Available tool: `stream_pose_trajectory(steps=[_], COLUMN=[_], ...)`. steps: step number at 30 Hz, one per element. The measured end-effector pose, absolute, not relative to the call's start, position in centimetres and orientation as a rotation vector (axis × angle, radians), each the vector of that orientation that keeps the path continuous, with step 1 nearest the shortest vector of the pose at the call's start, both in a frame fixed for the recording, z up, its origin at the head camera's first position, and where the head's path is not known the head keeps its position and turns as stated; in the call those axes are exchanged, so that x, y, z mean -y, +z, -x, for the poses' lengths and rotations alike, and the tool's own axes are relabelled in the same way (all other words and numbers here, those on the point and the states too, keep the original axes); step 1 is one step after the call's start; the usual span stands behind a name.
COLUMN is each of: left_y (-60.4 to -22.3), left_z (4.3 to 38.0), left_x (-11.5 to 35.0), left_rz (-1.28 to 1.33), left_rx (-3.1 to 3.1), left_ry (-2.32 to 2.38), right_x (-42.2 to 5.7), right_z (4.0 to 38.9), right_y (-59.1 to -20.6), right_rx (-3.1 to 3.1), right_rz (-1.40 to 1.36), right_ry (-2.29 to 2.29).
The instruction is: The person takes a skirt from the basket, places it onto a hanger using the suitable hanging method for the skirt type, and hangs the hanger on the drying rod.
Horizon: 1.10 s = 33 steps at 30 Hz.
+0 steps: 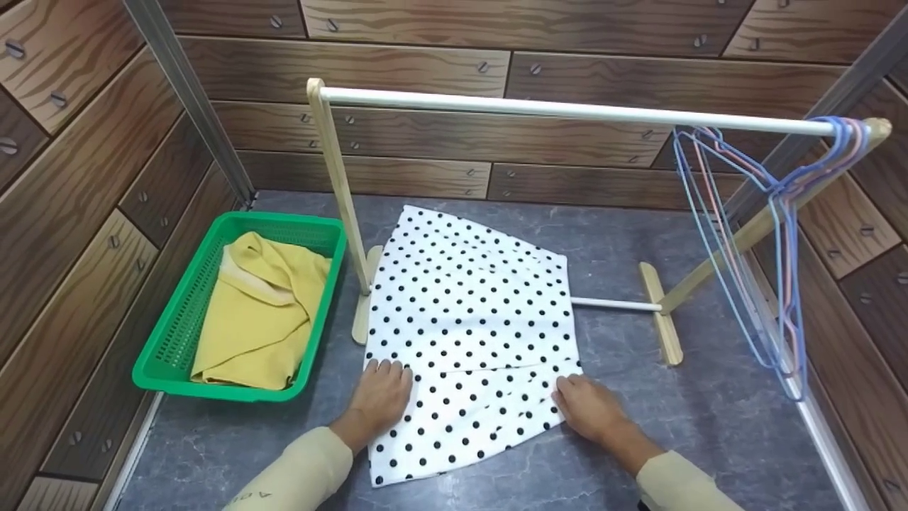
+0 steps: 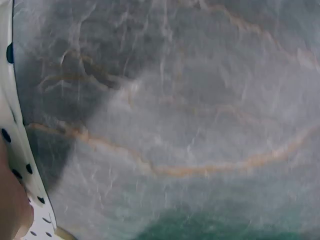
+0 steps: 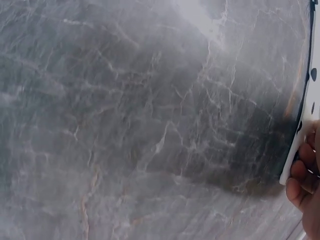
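A white polka-dot cloth (image 1: 475, 305) with black dots lies spread over the grey floor, a crease running across its lower part. My left hand (image 1: 381, 394) grips its left edge, fingers curled at the fabric. On the opposite edge, my right hand (image 1: 587, 406) pinches the cloth near the crease. In the right wrist view, the right hand's curled fingers (image 3: 301, 172) hold the cloth's border (image 3: 306, 110). Only part of the left hand (image 2: 15, 205) shows in the left wrist view, against the dotted fabric (image 2: 12, 107).
To the left stands a green plastic basket (image 1: 159, 376) holding a folded yellow garment (image 1: 262, 326). A wooden rack with a white top rail (image 1: 567, 108) stands behind the cloth. Several blue and pink hangers (image 1: 784, 206) hang at its right end. Wood-patterned walls (image 1: 397, 67) enclose the floor.
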State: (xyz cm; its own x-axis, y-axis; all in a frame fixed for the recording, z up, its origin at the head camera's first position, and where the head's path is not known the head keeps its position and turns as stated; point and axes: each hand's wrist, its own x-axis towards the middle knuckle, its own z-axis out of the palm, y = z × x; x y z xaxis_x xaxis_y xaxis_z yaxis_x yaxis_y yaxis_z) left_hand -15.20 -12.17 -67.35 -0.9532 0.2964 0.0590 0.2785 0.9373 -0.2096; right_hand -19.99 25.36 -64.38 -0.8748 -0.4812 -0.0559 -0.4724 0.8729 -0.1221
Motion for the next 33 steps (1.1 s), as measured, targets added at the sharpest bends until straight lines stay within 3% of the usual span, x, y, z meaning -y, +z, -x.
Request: stream_pose_trajectory(steps=[14,33], left_y=[-62.2,-51.0], left_z=[18.5,25.3], left_x=[13.9,19.1], left_rz=[0.259,-0.004], left_rx=[2.998,2.507], left_ry=[0.339,0.145], right_x=[-26.1,-26.3], right_z=[20.4,21.2], right_y=[-64.3,-63.5], right_rx=[-3.087,-3.204], right_rz=[0.713,0.744], right_ry=[-0.238,-0.254])
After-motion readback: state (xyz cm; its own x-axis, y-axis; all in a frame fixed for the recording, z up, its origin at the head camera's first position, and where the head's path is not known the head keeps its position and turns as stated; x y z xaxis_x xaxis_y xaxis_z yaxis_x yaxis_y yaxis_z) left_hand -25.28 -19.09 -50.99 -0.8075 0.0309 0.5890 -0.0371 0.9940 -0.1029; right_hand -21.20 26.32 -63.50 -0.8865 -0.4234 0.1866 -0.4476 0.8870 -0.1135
